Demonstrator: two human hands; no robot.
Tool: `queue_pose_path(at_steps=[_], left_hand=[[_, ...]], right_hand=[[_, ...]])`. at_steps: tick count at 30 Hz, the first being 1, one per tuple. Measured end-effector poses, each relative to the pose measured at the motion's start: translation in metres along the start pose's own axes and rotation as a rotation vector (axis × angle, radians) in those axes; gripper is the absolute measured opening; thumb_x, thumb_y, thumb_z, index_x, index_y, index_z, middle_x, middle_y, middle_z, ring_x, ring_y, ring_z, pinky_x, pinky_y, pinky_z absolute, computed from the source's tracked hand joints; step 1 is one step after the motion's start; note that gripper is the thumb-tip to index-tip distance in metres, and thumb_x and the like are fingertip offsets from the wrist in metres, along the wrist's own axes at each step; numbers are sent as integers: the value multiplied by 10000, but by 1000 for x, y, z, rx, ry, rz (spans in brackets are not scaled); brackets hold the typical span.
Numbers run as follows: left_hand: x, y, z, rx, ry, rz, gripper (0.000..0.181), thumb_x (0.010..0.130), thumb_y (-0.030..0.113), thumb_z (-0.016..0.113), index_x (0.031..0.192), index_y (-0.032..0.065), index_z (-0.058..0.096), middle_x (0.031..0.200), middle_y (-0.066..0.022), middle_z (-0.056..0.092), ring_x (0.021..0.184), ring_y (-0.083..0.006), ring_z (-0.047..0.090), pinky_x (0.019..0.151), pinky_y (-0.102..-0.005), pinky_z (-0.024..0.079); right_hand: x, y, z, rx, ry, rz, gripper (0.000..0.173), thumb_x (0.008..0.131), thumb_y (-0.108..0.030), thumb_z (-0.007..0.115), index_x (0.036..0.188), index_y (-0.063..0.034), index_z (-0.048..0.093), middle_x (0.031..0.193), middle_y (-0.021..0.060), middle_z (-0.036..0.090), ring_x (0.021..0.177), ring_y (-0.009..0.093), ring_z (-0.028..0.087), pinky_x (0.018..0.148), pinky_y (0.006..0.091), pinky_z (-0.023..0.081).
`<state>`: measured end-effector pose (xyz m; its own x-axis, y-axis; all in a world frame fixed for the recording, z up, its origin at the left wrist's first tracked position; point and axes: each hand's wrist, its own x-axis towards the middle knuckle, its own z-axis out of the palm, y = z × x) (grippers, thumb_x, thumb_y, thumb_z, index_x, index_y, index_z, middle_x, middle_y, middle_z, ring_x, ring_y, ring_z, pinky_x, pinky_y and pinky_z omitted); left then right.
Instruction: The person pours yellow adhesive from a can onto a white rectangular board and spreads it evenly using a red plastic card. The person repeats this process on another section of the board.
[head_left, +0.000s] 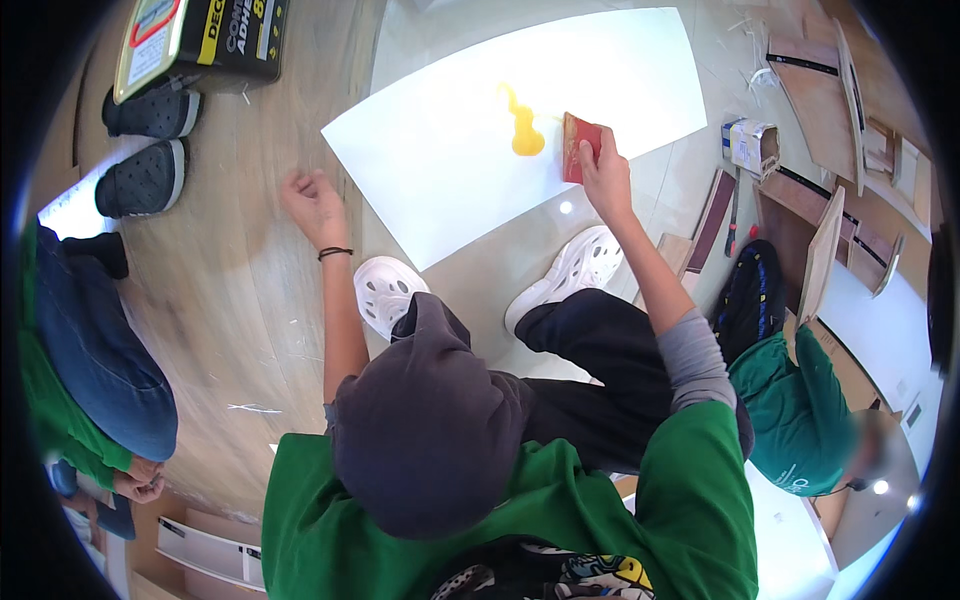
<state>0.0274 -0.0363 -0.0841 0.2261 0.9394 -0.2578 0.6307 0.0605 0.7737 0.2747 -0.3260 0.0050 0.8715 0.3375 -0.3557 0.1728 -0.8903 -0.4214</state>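
My right hand (606, 169) grips a flat red rectangular spreader (579, 146) by its right side, at the near right part of a large white sheet (450, 150). A yellow puddle of glue-like liquid (527, 136), with a thin trail behind it, lies on the sheet just left of the spreader. My left hand (316, 201) hovers left of the sheet with its fingers curled; nothing shows in it. A dark band circles that wrist. At the upper left stands a black and yellow contact adhesive can (244, 41).
Black clogs (142, 178) sit below the can. Two people in green tops, one (795, 420) at right, one (97, 360) at left, are nearby. A cut-open carton (750, 144), a red-handled tool (731, 236), a maroon board (709, 225) and wooden drawer parts (817, 97) lie on the right.
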Motion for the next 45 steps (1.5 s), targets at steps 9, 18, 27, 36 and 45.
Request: queue_pose_path(at_steps=[9, 18, 27, 36, 45], left_hand=[[-36, 54, 27, -22, -111, -39, 471, 892, 135, 533, 1295, -84, 426, 1184, -208, 443, 1045, -293, 506, 928, -379, 423], [-16, 48, 40, 19, -38, 61, 390, 855, 54, 506, 1232, -40, 546, 1110, -156, 479, 954, -248, 537, 885, -349, 447], [-4, 41, 32, -218, -53, -56, 324, 873, -5, 469, 1156, 29, 624, 1035, -109, 568, 895, -201, 565, 837, -322, 465], [4, 33, 36, -496, -104, -158, 237, 868, 44, 544, 1081, 12, 644, 979, -68, 613, 827, -152, 565, 782, -280, 480], [28, 30, 19, -124, -502, -156, 533, 810, 192, 566, 1295, -2, 460, 1287, -200, 442, 1106, -301, 513, 949, -385, 433]], right_hand=[[1, -31, 18, 86, 173, 7, 243, 948, -227, 483, 1078, -22, 481, 836, 254, 654, 749, 422, 649, 659, 463, 503], [28, -61, 27, 136, 155, -62, 236, 943, -220, 497, 1059, -15, 488, 846, 248, 657, 757, 398, 662, 660, 433, 514], [45, -108, 44, 79, 59, -189, 263, 940, -228, 501, 1097, -17, 502, 829, 240, 660, 754, 379, 672, 667, 408, 527], [47, -143, 64, 21, -120, -389, 262, 943, -239, 496, 1113, -40, 506, 792, 218, 664, 702, 371, 668, 636, 425, 524], [56, -155, 47, -69, -411, -577, 284, 954, -231, 506, 1137, -19, 457, 823, 266, 646, 757, 421, 653, 653, 451, 509]])
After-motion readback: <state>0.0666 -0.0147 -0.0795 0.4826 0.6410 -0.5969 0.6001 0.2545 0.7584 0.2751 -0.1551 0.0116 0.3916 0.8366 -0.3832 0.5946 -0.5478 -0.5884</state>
